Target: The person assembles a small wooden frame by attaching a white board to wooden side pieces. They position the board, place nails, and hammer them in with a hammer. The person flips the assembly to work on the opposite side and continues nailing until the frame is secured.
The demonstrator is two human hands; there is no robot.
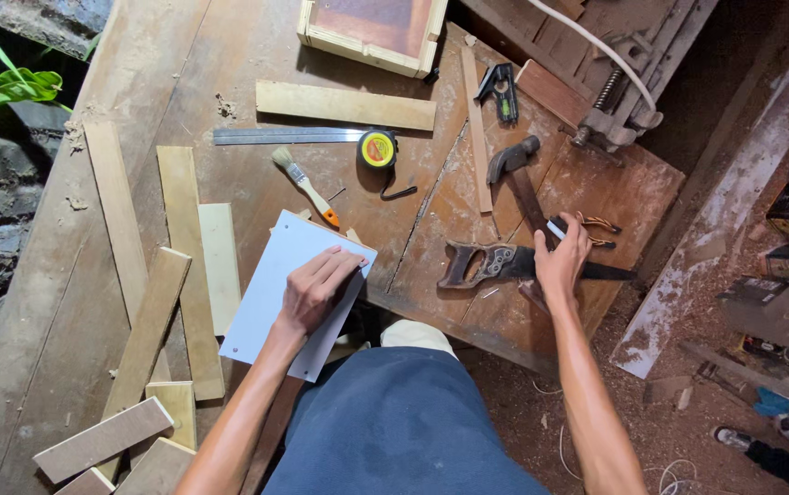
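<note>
Lit evenly and softly from above, sharp across the workbench [229,55], dim toward corners, slight wide-angle bending at edges

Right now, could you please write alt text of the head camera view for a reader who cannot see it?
Seen from above, a person's left hand presses a white sheet flat on a worn wooden workbench, while the right hand rests on a handsaw. A hammer, a yellow tape measure, a paintbrush and wooden slats lie around.

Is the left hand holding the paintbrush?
No, the left hand lies flat on a white sheet; the paintbrush lies apart on the workbench.
</note>
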